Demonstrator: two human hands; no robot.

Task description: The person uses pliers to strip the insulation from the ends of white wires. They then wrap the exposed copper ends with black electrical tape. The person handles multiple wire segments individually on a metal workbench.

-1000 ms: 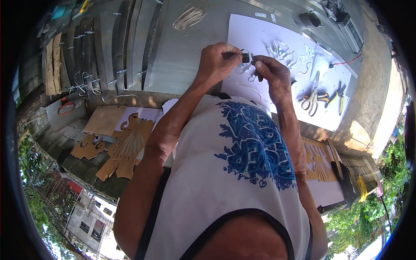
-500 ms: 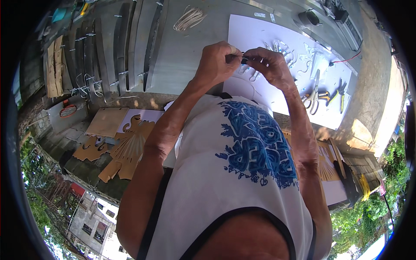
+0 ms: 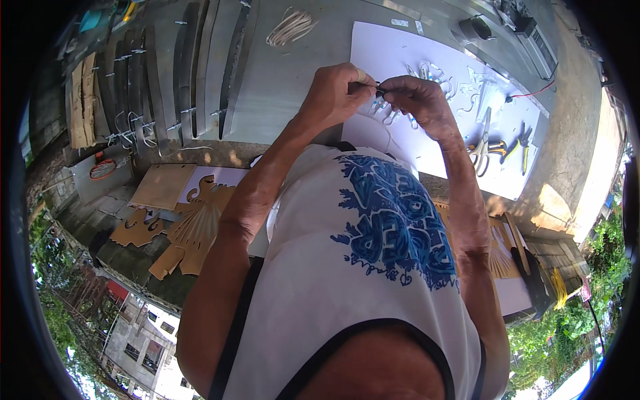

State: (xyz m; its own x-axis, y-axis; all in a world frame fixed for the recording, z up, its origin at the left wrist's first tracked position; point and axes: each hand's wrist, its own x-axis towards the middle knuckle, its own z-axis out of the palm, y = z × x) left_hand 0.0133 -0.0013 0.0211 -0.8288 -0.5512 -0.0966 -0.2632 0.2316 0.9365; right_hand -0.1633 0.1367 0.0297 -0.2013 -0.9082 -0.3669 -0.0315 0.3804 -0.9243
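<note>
Above the near edge of a white sheet (image 3: 377, 47), my two hands meet fingertip to fingertip. My left hand (image 3: 333, 93) is closed in a pinch, thumb against forefinger, at one end of a small black piece (image 3: 381, 92). From the other side, my right hand (image 3: 421, 105) pinches the same piece; its exact kind is too small to make out. Just beyond the right fingers lie clear, curled pieces with wires (image 3: 430, 72), partly hidden by that hand. A thin pale wire loops over the sheet below the hands.
Right of my hands are scissors (image 3: 481, 152), yellow-black pliers (image 3: 524, 144) and a clear plastic bag (image 3: 492, 95). Farther back sit a black tape roll (image 3: 475, 27) and a grey metal box (image 3: 535, 48). A cord coil (image 3: 291, 28) and dark strips (image 3: 148, 80) lie left.
Both hands have shifted very slightly to the right, still pinching at the black piece. The right fingers are drawn in more closely around it.
</note>
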